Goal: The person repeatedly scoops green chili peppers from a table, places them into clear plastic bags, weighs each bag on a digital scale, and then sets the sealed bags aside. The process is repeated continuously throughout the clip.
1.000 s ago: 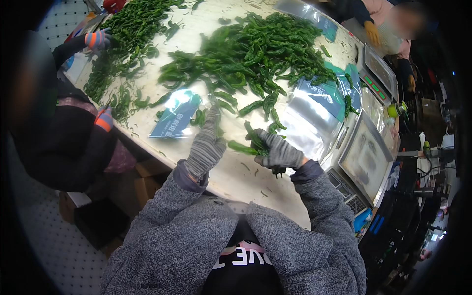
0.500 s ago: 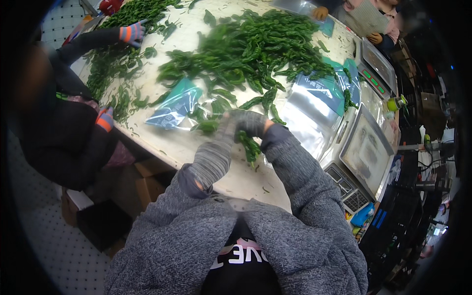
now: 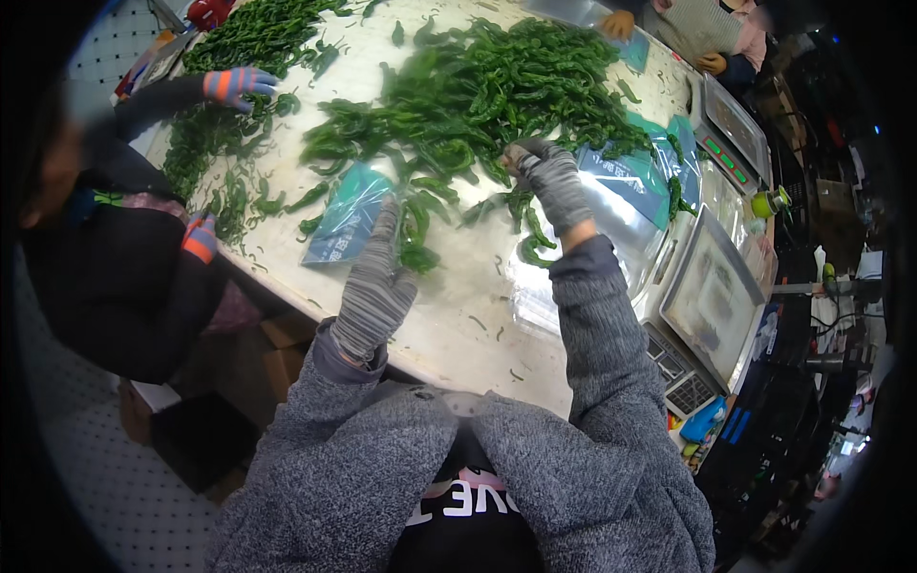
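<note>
My left hand [image 3: 374, 286], in a grey striped glove, lies along a plastic bag [image 3: 349, 215] with a blue-green panel. Its fingers are straight and pressed together, with the bag at them. Several green peppers [image 3: 416, 229] show beside these fingers, apparently within the clear part of the bag. My right hand [image 3: 552, 181], gloved alike, is at the near right edge of a big heap of green peppers [image 3: 487, 86]. Its fingers are curled in; what they hold is hidden. A few loose peppers [image 3: 535, 250] lie just below it.
Flat clear bags [image 3: 583, 220] lie on the right beside a scale [image 3: 712, 296]; another scale [image 3: 731, 119] stands beyond. At left, a co-worker's gloved hand [image 3: 239, 86] is over more peppers [image 3: 215, 158]. Another person's hand [image 3: 619, 25] is at the far edge.
My right hand has moved from beside my left hand up and right to the heap. The peppers below it are gone from there. My left hand has shifted slightly left with the bag.
</note>
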### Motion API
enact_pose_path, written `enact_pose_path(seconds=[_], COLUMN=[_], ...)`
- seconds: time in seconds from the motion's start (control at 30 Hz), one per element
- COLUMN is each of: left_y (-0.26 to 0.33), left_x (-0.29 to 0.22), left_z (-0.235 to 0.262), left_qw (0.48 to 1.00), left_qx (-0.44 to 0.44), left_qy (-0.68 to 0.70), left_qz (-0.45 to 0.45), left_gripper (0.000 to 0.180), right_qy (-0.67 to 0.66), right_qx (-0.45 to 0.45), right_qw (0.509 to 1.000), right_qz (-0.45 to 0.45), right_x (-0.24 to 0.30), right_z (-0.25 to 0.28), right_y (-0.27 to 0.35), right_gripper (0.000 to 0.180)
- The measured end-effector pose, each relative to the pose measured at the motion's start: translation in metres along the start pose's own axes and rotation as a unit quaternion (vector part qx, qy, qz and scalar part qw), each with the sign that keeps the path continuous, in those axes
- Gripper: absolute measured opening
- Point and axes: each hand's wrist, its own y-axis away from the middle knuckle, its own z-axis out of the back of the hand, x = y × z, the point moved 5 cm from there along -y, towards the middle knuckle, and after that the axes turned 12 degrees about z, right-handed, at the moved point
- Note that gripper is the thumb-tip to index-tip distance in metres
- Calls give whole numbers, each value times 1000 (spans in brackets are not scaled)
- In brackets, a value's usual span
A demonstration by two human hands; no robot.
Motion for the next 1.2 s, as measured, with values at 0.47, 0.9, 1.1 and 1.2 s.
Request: enact_pose_path(seconds=[0.47, 0.9, 1.1, 1.2], left_y=[13, 10, 14, 15], left_x=[14, 10, 14, 15], left_z=[5, 8, 16, 17], left_qw=[995, 990, 985, 985], left_qx=[1, 2, -46, -39], left_qy=[-66, -119, -155, -156], left_qz=[78, 71, 53, 66], left_gripper=[67, 64, 64, 63], right_qy=[623, 661, 573, 456], right_qx=[132, 175, 201, 182], right_qw=[751, 720, 784, 870], right_qz=[-175, -119, -127, -47], right_x=[-77, -87, -69, -69], right_z=[-11, -11, -3, 9], right_y=[-69, -49, -56, -64], right_gripper=[91, 89, 93, 88])
